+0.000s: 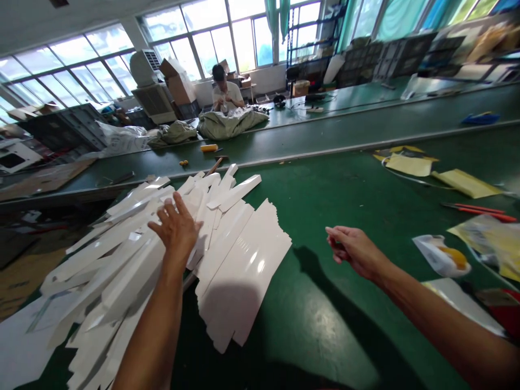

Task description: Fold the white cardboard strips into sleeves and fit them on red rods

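Your left forearm cuts right across the white strips, hiding part of the heap, and down at the lower edge both your arms run out of view. Under that overlap, you can't count the pieces! Your palm's shadow lies dark on the green table, and the right-hand edge blurs away.

Now to the hands: your left hand is over the heap, fingers spread wide, and whether it touches a strip there, you can't tell. Your right hand is out over bare green, fingers curled in narrow, thumb near the forefinger; anything small pinched between them can't be made out. The heap sprawls left of it, with the flat white sheets lying between your two hands, closer to the left, their jagged ends turned up-right and toward you.

And the containers! Beyond your right hand, a white wrapper has something orange-yellow inside. Far right, a blue tray bears a yellow item, too small to name. Across the way a sack lies slumped, pale bits at its top, before a seated co-worker whose hands meet over something too small to read.
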Available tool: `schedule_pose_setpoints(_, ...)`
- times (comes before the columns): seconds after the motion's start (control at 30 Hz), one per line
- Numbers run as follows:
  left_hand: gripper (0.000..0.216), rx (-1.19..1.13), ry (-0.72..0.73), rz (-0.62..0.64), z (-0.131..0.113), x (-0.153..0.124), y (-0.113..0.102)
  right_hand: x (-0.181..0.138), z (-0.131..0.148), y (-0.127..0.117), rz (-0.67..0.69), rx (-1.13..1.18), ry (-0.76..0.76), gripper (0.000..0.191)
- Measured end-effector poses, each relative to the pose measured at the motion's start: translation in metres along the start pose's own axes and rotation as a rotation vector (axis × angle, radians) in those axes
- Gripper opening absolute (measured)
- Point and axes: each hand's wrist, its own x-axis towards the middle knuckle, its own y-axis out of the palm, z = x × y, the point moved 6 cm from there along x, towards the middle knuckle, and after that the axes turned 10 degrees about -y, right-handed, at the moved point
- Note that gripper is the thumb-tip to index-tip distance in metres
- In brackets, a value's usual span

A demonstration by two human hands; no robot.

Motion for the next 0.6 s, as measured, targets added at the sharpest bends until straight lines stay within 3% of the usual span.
schedule_pose_setpoints(0.07, 0.081, -0.011, 0.049, 0.121, -0.013, -0.039, 0.038, 0.000, -0.016, 0.009, 0.032, -0.002, 0.031, 0.042)
schedule_pose_setpoints(0.13, 0.070, -0.082, 0.174, 0.393, -0.042, -0.102, 0.087, -0.001, -0.033, 0.022, 0.085, -0.020, 0.074, 0.041)
schedule_pose_setpoints(0.17, 0.070, -0.090, 0.202, 0.458, -0.056, -0.133, 0.107, -0.001, -0.041, 0.028, 0.113, -0.032, 0.099, 0.041)
schedule_pose_setpoints(0.23, 0.080, -0.085, 0.186, 0.516, -0.074, -0.182, 0.138, -0.003, -0.059, 0.038, 0.154, -0.053, 0.148, 0.041)
schedule_pose_setpoints(0.3, 0.082, -0.079, 0.129, 0.526, -0.081, -0.206, 0.158, -0.005, -0.078, 0.041, 0.168, -0.067, 0.193, 0.042)
schedule_pose_setpoints(0.43, 0.077, -0.107, 0.081, 0.523, -0.078, -0.201, 0.163, -0.002, -0.108, 0.042, 0.141, -0.060, 0.238, 0.048)
schedule_pose_setpoints(0.53, 0.075, -0.178, 0.123, 0.493, -0.084, -0.191, 0.140, 0.004, -0.109, 0.043, 0.112, -0.014, 0.206, 0.049)
schedule_pose_setpoints(0.6, 0.078, -0.357, 0.198, 0.483, -0.098, -0.193, 0.115, 0.007, -0.095, 0.048, 0.116, 0.078, 0.118, 0.053)
